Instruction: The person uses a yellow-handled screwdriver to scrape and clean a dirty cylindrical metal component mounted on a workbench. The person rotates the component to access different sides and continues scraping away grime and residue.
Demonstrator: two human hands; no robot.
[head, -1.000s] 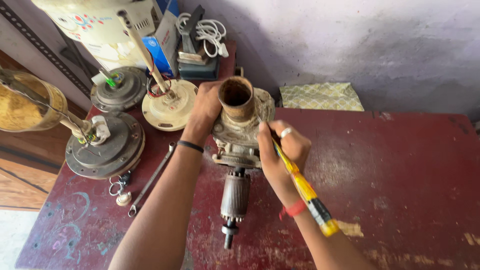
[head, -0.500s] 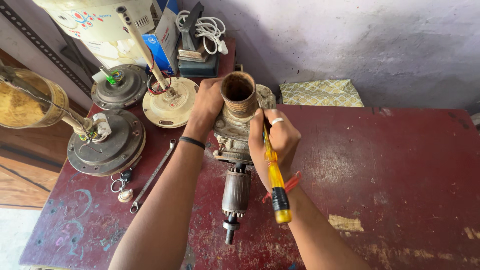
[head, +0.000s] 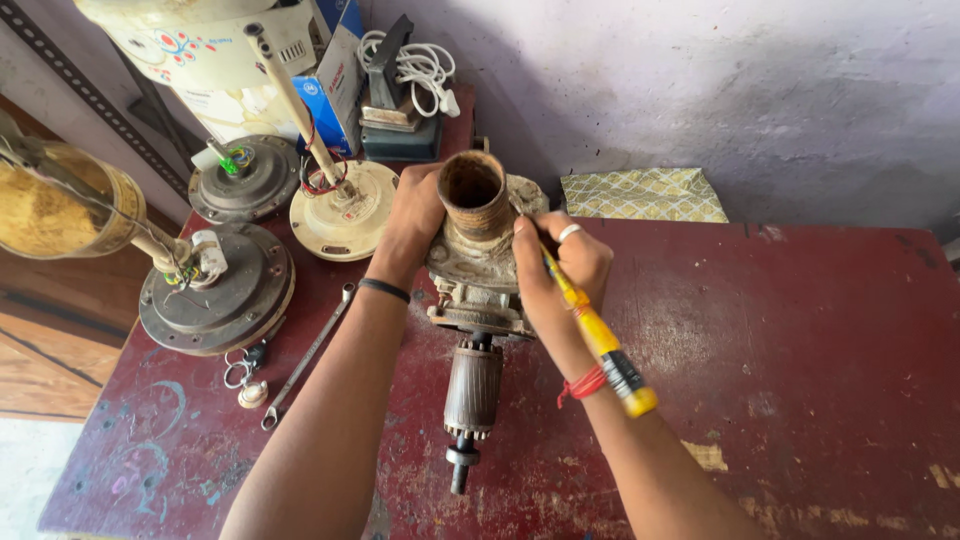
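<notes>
On the dark red worktable [head: 800,330], well in from its left edge, lies the motor assembly [head: 478,270], the thing both hands are on. Its long axis runs nearly straight away from the person: the rusty open tube [head: 473,190] at the far end points up and away, the grey housing sits in the middle, and the ribbed armature [head: 472,388] with its thin shaft tip [head: 460,465] points back toward the person's body.

Left of the housing, the left hand [head: 410,228] is closed round its far side just below the tube, fingers curled out of sight behind it. Right of the housing, the right hand [head: 560,265] pinches a yellow-handled screwdriver [head: 600,345] like a pen; the blade slants up and left to the housing just under the tube, though the tip itself is hidden, and the handle trails down and right over the forearm. Both hands lie level with each other, flanking the same end, so neither is clearly nearer.

Farther left stand three round fan motors [head: 215,290], and a long spanner [head: 305,355] lies beside the left forearm, apart from it.
</notes>
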